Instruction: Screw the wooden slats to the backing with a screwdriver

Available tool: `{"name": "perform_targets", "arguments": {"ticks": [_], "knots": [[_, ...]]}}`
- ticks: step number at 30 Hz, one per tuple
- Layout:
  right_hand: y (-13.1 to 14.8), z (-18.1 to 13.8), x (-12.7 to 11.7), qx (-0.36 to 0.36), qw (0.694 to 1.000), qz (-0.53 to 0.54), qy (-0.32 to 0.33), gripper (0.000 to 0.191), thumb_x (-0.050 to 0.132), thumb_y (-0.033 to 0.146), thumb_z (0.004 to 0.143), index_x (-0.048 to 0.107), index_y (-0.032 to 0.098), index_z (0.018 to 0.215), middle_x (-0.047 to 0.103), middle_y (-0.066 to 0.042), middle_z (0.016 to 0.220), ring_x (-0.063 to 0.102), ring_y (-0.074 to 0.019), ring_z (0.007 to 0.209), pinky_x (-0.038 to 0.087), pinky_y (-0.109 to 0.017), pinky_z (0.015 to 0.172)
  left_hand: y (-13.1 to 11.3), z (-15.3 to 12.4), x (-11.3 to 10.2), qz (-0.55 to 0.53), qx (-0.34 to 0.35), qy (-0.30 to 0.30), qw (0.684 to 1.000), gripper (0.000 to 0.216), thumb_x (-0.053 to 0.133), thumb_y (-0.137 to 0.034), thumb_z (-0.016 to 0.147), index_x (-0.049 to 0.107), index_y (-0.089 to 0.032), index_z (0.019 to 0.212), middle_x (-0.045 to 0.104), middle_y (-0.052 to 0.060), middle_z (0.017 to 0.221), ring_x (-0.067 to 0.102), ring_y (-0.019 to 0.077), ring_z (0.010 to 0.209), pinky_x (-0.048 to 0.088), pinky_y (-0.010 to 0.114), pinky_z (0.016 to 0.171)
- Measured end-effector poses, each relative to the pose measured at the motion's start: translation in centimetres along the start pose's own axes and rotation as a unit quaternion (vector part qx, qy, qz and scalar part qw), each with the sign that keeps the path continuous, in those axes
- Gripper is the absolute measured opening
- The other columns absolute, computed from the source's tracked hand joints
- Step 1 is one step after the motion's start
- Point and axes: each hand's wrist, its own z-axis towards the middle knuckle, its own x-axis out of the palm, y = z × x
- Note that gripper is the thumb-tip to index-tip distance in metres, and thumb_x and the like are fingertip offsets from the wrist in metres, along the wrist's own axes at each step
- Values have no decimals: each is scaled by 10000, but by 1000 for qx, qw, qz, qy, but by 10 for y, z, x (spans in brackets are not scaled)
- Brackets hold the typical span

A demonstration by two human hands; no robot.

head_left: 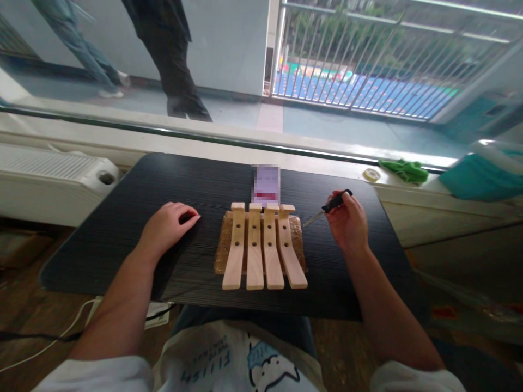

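Head view: right hand (350, 226) holds screwdriver (336, 202) near wooden pieces (255, 267).

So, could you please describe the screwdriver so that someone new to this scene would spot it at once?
Start at the big black table and find the four pale wooden pieces near its middle. To their right, held in the person's right grip, is the screwdriver. Its black handle and thin metal shaft set it apart from the wooden pieces.
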Motion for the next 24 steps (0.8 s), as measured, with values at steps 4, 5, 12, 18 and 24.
{"name": "perform_targets", "arguments": {"ticks": [4, 5, 12, 18, 24], "knots": [[0, 0, -1, 1, 1000, 0, 3, 194, 801, 362, 683, 726, 192, 736, 661, 34, 652, 573, -34, 520, 489, -126, 444, -5, -3, -4, -15, -24, -9, 1000, 317, 484, -490, 865, 656, -224, 872, 677, 55, 877, 597, 260, 864, 459, 394, 862], [0, 1, -1, 3, 1000, -2, 5, 192, 796, 364, 688, 725, 193, 739, 661, 33, 654, 570, -33, 516, 487, -126, 443, -6, -3, -4, -21, -29, -10, 999, 335, 476, -514, 873, 654, -231, 889, 672, 50, 875, 599, 254, 835, 466, 393, 842], [-1, 2, -1, -8, 1000, -4, 11, 209, 798, 389, 680, 709, 210, 738, 641, 47, 647, 560, -34, 515, 465, -122, 426, -6, 0, 1, -119, -90, 6, 989, 447, 537, -543, 770, 703, -218, 1028, 735, 73, 1020, 657, 271, 913, 497, 385, 859], [-2, 3, -4, -10, 1000, -17, 24, 191, 760, 394, 740, 695, 217, 769, 633, 48, 671, 555, -37, 525, 470, -140, 444, -9, 1, -2, -124, -86, 18, 988, 467, 522, -556, 783, 719, -197, 1006, 748, 63, 1077, 660, 251, 992, 488, 358, 925], [-2, 2, -3, -5, 1000, -11, 10, 200, 772, 399, 714, 705, 217, 761, 637, 41, 678, 554, -40, 544, 468, -138, 453, -13, 1, -2, -186, -129, -2, 974, 466, 623, -594, 712, 671, -199, 954, 756, 44, 1005, 666, 216, 879, 518, 330, 853]]}}
